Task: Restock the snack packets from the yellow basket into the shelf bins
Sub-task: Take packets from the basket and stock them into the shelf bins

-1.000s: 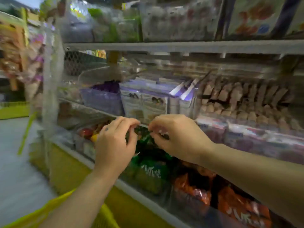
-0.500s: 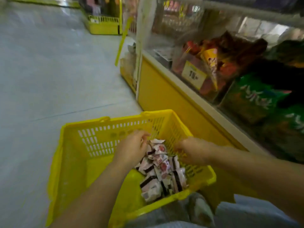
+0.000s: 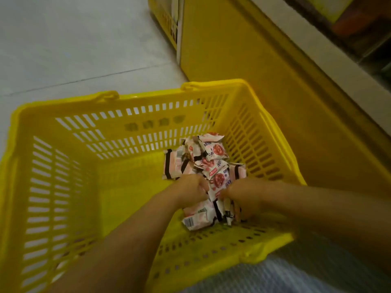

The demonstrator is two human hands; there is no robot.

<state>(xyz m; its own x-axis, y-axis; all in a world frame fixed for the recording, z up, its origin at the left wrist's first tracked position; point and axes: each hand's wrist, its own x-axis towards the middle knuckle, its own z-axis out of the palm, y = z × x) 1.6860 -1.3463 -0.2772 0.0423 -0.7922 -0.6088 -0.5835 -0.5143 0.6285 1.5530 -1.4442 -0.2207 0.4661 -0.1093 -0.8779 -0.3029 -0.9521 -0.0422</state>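
Observation:
A yellow slotted basket (image 3: pixel 63 187) sits on the floor below me. Several small white-and-pink snack packets (image 3: pixel 208 157) lie heaped in its right corner. Both my hands are down in that heap. My left hand (image 3: pixel 190 190) curls its fingers around packets at the pile's near left side. My right hand (image 3: pixel 239 197) digs into the near right side with its fingers closed among packets. The fingertips of both hands are hidden by wrappers. The shelf bins are almost out of view at the top right.
The yellow base of the shelf unit (image 3: pixel 243 60) rises just right of the basket, with a pale ledge (image 3: pixel 330 53) above it. Grey tiled floor (image 3: pixel 74 49) spreads to the left and behind. My pale trouser leg (image 3: pixel 285 278) shows at the bottom right.
My view dropped from the shelf bins to the basket. Both hands left the green packets on the shelf, reached down, and sank deeper into the packet heap, closing on packets.

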